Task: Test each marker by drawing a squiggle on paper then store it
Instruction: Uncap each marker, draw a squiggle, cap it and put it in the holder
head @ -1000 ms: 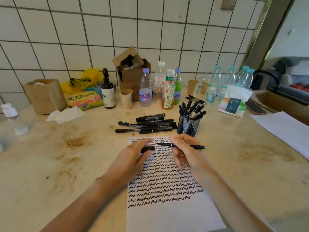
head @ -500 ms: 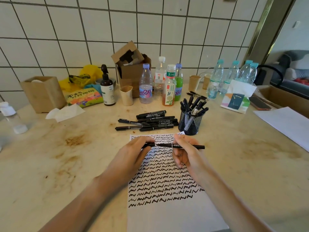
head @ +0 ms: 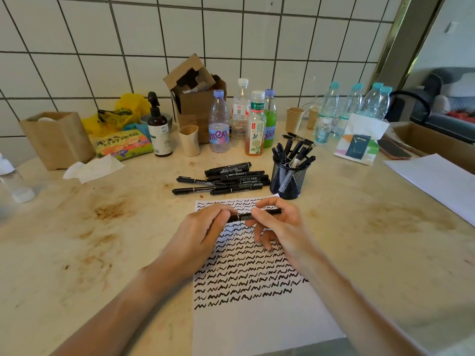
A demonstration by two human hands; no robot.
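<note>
A black marker [head: 267,212] lies level between both hands, above the top of a white paper [head: 257,322] covered in rows of black squiggles. My left hand [head: 203,233] pinches the marker's left end, where the cap [head: 235,218] sits against the body. My right hand [head: 276,227] grips the barrel. Several loose black markers [head: 231,179] lie in a pile beyond the paper. A black mesh pen cup [head: 288,182] holding several markers stands to the right of the pile.
Bottles [head: 254,124], paper cups [head: 189,140], a pump bottle [head: 159,129] and a cardboard box [head: 198,96] line the tiled wall. A brown bag [head: 57,140] and tissue [head: 92,169] sit left. More white paper [head: 437,183] lies right, near a tissue pack [head: 359,142].
The cap in my left hand and the marker in my right have come together; the gap between them has closed and the hands now sit close.
</note>
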